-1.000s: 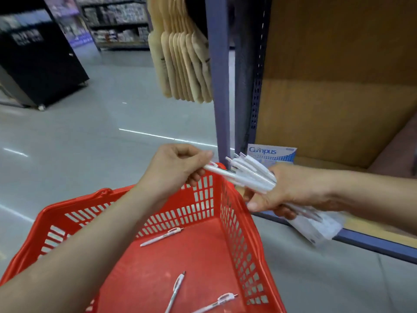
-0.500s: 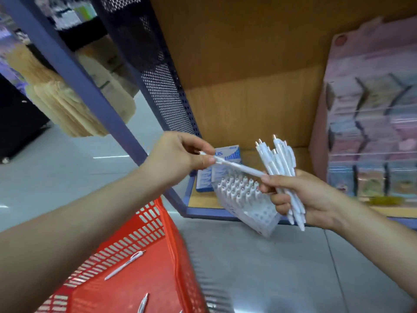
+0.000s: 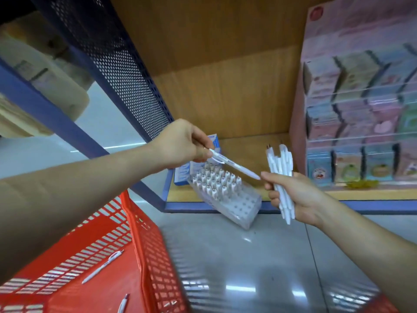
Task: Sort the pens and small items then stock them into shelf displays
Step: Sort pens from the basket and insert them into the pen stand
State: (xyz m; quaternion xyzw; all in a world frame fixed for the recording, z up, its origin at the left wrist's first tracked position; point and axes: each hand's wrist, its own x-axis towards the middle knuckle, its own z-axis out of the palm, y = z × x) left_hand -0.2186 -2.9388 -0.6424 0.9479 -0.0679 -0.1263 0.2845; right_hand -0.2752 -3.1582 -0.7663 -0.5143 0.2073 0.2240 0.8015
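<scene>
My left hand (image 3: 180, 143) pinches one white pen (image 3: 234, 164) by its clip end, the tip pointing right toward my right thumb. My right hand (image 3: 293, 195) grips a bundle of several white pens (image 3: 281, 177), held upright. Below and between the hands a clear pen display holder (image 3: 228, 195) leans tilted over the front edge of the wooden shelf (image 3: 248, 145), its upper rows filled with white pens, its lower holes vacant. A red basket (image 3: 144, 249) at lower left holds loose white pens (image 3: 102, 266).
A blue and white box (image 3: 184, 172) sits behind the holder on the shelf. A pink display of small boxed items (image 3: 361, 114) fills the shelf's right side. A blue perforated metal upright (image 3: 117, 64) frames the left. Grey floor lies below.
My view has swung right from the basket to the shelf. The left hand has drawn one pen out of the bundle, and the bundle now stands upright in the right hand.
</scene>
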